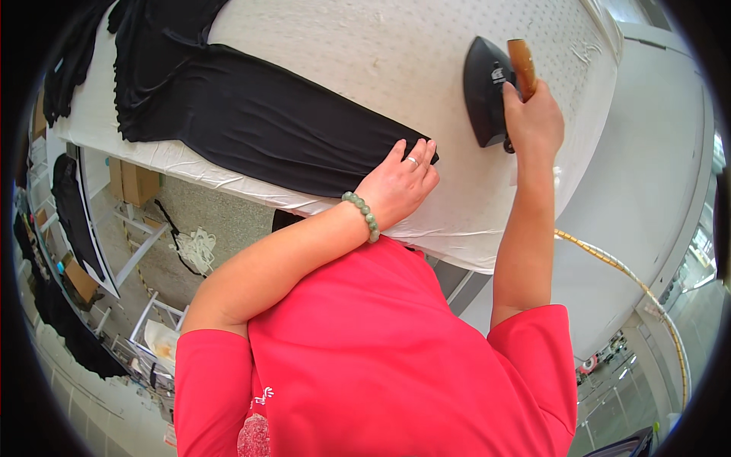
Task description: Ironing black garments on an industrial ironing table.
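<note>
A black garment lies across the padded white ironing table, one long narrow section stretching toward the right. At that section's end rests my left hand, fingers stretched out over the hem; a ring and a green bead bracelet show on it. My right hand is wrapped round the wooden handle of a dark iron. The iron is to the right of the garment, apart from it, with its pointed tip toward the far side. Whether its sole touches the cover cannot be told.
A yellow-and-white hose curves down at the right of the table. Loose white threads lie on the cover's far right. On the floor at left are a cardboard box, a white cord bundle and a white metal frame.
</note>
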A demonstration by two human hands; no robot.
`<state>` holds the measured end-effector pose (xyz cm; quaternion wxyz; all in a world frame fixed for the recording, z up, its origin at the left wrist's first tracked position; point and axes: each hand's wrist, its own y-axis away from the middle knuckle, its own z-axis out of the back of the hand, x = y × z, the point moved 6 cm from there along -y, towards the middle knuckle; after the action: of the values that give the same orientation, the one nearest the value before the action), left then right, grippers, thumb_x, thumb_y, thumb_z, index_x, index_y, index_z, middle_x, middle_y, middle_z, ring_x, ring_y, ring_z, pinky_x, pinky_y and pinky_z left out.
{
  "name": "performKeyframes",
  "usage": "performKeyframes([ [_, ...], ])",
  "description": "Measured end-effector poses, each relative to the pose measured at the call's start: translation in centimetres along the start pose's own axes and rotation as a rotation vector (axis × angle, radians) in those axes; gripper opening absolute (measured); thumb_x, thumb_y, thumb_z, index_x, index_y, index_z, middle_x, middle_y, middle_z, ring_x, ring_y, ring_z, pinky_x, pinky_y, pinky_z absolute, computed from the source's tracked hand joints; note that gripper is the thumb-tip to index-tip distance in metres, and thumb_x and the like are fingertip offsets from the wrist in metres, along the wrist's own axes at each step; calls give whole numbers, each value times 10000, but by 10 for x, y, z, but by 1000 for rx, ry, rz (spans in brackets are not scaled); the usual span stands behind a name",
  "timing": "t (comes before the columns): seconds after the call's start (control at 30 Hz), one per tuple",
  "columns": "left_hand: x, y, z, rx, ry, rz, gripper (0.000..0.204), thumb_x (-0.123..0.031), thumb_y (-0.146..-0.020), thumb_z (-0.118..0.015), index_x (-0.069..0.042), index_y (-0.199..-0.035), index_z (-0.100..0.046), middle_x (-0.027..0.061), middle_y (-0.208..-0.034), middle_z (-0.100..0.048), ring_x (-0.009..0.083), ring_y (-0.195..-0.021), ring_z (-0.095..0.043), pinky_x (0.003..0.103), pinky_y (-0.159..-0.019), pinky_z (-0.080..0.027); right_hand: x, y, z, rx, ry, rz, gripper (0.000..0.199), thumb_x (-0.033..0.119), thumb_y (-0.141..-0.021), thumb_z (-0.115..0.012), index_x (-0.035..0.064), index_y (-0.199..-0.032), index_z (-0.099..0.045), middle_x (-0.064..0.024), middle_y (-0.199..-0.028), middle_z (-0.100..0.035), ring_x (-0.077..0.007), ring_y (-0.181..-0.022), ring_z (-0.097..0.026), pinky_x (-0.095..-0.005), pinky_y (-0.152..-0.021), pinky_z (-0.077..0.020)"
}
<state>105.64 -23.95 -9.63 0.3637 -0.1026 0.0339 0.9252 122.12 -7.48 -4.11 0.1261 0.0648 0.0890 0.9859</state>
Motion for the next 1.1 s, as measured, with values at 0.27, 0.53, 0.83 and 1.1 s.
performKeyframes([
  [0.27,-3,-1,-2,-32,-52,-9,278,-211,-935,-553,-25,-1132,-612,244,-1445,-594,328,-1302,-559,447,-1014,-469,100,26,-22,59,-32,680,376,316,-894,-693,66,-1173,-675,-163,-837,-745,-369,-806,-730,-480,-722,-572],
  [0.53,-3,0,-6,-76,-51,11,280,-217,-930,-549,-18,-1113,-622,253,-1414,-613,329,-1281,-579,426,-988,-486,114,37,-32,228,92,993,405,220,-852,-708,31,-1204,-646,-157,-802,-729,-358,-774,-718,-488,-686,-555],
  [0.83,160,68,55,-194,28,157,250,-63,-851,-608,-76,-1096,-655,126,-1087,-707,230,-804,-693,361,-688,-568,97,44,-33,315,197,958,468,150,-815,-742,40,-1254,-625,-149,-772,-712,-359,-753,-715,-475,-687,-560],
  [1.1,392,104,84,285,31,311,180,-197,-947,-709,-83,-1071,-645,97,-1015,-595,325,-944,-657,440,-819,-527,128,51,-41,287,133,830,456,147,-793,-777,54,-1224,-662,-161,-844,-722,-369,-761,-708,-471,-695,-560],
])
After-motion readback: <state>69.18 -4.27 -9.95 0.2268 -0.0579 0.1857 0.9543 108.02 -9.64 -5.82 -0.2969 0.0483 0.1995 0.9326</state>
